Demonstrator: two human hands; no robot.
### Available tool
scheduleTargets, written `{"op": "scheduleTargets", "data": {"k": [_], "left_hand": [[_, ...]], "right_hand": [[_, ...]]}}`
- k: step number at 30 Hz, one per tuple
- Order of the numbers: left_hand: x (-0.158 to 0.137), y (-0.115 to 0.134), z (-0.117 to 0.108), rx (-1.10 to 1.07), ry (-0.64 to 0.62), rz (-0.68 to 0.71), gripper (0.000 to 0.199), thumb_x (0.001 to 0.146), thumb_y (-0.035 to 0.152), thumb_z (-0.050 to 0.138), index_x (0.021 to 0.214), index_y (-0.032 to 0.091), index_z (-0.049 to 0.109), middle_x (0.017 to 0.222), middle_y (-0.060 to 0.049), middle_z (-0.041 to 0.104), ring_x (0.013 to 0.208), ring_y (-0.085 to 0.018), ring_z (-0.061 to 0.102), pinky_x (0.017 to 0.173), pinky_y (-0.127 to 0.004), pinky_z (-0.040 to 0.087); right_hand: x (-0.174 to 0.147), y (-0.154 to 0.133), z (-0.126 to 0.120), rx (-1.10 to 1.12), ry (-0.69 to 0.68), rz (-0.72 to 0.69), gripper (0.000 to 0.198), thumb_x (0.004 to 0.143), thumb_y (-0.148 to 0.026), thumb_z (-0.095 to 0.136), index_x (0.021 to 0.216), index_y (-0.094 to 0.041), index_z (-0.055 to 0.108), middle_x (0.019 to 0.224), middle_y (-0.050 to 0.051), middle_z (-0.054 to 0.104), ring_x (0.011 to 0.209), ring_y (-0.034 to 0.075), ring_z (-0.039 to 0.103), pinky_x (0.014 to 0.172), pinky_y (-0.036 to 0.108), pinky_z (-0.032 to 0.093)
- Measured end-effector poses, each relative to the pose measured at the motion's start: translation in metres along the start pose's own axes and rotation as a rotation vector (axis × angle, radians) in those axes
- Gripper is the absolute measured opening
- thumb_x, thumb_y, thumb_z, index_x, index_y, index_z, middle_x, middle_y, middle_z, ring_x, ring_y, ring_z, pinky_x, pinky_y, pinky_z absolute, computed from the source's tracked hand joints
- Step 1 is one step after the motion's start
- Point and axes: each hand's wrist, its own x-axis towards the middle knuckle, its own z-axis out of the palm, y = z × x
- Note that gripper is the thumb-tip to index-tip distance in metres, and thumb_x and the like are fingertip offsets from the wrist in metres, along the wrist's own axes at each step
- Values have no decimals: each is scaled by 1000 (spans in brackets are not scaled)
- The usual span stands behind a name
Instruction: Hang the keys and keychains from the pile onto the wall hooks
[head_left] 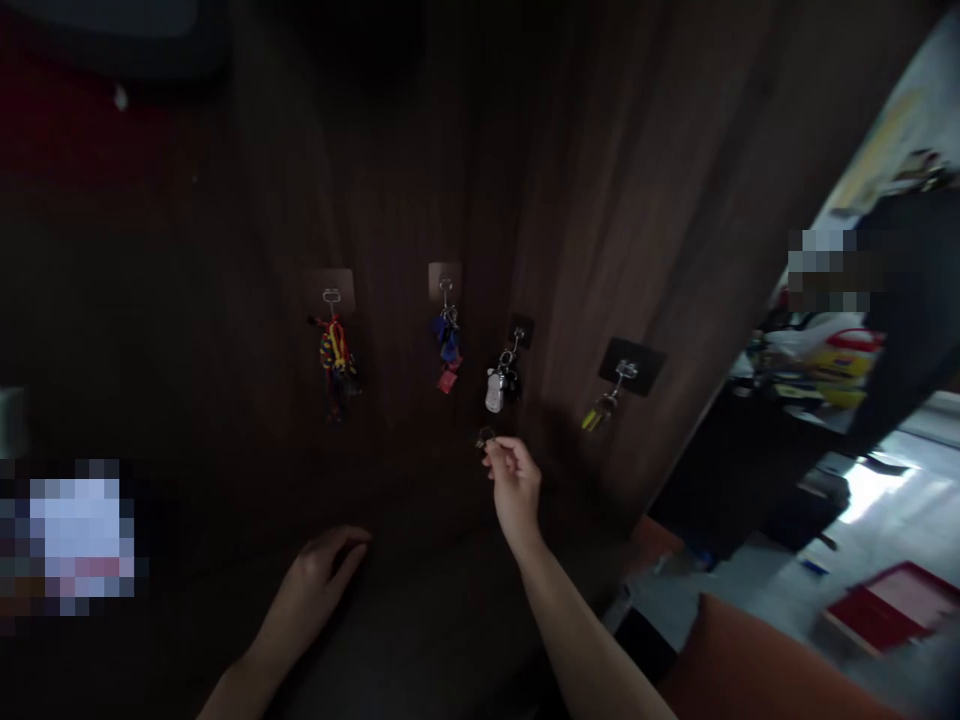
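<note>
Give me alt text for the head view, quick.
Right hand holding a small ring at its fingertips, just below a silver keychain, one of four hanging from hooks on dark wood. The left hand, lower left, holds nothing visible.

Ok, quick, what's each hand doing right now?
Left hand: loosely open, nothing visible in it.
Right hand: closed, fingertips pinching a small ring.
</note>
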Motion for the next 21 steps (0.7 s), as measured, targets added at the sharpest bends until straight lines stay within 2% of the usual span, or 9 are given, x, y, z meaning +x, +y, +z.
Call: {"op": "scheduleTargets", "data": {"k": [4, 7, 10, 12, 16, 21], "left_hand": [[4, -7, 8, 34, -31, 39, 23, 85, 37, 46, 89, 27, 66, 93, 1, 71, 89, -20, 67, 81, -32, 53], [6, -8, 11, 39, -46, 57, 23, 85, 38, 46, 90, 28, 66, 93, 1, 72, 88, -20, 67, 81, -32, 54], [5, -6, 10, 43, -41, 70, 24, 85, 38, 46, 89, 28, 67, 92, 1, 72, 87, -20, 67, 80, -32, 54], [5, -5, 8, 44, -34, 79, 24, 85, 38, 46, 87, 29, 68, 91, 1, 72, 86, -20, 68, 78, -31, 55], [4, -6, 6, 41, -30, 78, 23, 84, 38, 47, 86, 29, 68, 90, 2, 73, 84, -20, 68, 77, -31, 55], [3, -9, 6, 33, -43, 69, 23, 84, 39, 47, 85, 28, 68, 90, 1, 72, 85, -21, 68, 78, -31, 55]], "right_hand": [[22, -19, -23, 23, 238, -86, 24, 78, -42, 57, 82, -18, 58, 63, 0, 57, 57, 12, 55, 49, 21, 41], [37, -31, -37, 90, 367, -148, 24, 77, -41, 59, 81, -17, 59, 57, -3, 54, 50, 9, 51, 43, 19, 38], [49, -41, -45, 169, 470, -157, 26, 74, -42, 61, 79, -17, 58, 61, -3, 56, 43, 7, 49, 37, 18, 33], [54, -45, -48, 196, 519, -138, 26, 73, -42, 61, 78, -16, 58, 63, -3, 57, 39, 6, 49, 34, 17, 31], [56, -46, -51, 234, 578, -117, 26, 73, -42, 61, 79, -17, 56, 53, -7, 54, 32, 6, 45, 31, 17, 31], [55, -39, -54, 227, 612, -125, 28, 73, -44, 60, 79, -17, 55, 50, -7, 55, 31, 6, 45, 31, 18, 33]]}}
